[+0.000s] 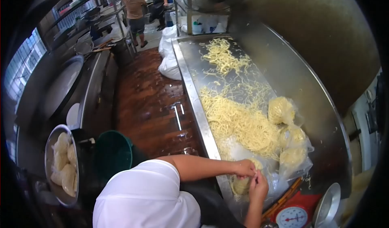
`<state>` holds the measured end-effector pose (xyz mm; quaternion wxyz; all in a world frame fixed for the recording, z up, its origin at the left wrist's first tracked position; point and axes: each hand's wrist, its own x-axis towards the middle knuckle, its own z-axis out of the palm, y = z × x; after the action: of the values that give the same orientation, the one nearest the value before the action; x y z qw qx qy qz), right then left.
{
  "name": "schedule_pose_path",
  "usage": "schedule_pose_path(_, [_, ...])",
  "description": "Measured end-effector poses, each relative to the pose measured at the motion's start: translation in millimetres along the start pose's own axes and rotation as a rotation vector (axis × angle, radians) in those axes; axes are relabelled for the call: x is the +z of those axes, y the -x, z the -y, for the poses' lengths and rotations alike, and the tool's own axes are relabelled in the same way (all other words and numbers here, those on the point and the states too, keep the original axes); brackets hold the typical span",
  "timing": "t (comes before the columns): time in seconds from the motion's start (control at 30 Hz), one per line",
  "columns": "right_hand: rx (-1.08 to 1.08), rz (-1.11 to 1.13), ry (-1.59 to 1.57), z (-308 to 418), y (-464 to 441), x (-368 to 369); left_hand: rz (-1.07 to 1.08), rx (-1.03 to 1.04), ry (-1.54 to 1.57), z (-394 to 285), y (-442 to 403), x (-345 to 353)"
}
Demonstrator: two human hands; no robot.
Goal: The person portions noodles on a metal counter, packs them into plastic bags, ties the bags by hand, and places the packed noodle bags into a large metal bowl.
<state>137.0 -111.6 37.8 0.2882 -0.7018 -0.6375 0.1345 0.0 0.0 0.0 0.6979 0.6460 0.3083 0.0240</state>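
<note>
My left hand (244, 168) and my right hand (258, 184) meet at the near end of the steel table (189, 68), fingers pinched together at the top of a clear bag of noodles (241, 186). The bag rests on the table just below my hands. Beyond them lies a large heap of loose yellow noodles (243, 124), with a smaller pile (221, 56) at the far end. Several filled noodle bags (292, 157) stand along the right side of the heap. Clear plastic (239, 151) lies between my hands and the heap.
A red scale (291, 217) and a metal pan (327, 205) are at the near right. To the left are a green bin (113, 155) and a metal basin (49, 147) with bagged noodles. White sacks (169, 54) stand on the floor. Two people (135, 13) are farther back.
</note>
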Motion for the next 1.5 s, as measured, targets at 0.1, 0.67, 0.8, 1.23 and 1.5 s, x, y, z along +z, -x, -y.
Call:
schedule_pose_path(0.1, [-0.092,0.006,0.104,5.6,8.9,-4.5,-0.36,0.229,-0.456,-10.6,30.1,17.4])
schedule_pose_path(0.67, [-0.139,0.217,-0.755,100.3,26.0,-20.7,-0.744,0.482,-0.112,1.6,147.8,36.3])
schedule_pose_path(0.8, [-0.137,0.437,-0.75,138.7,38.1,34.4,-1.03,0.388,0.076,56.0,272.5,28.9])
schedule_pose_path(1.23, [-0.361,0.728,-0.406,254.7,92.5,109.6,-2.636,0.433,0.437,162.0,649.5,40.9])
schedule_pose_path(1.5, [-0.238,0.644,-0.397,240.3,88.8,93.7,-1.857,0.628,0.337,138.9,519.4,-22.2])
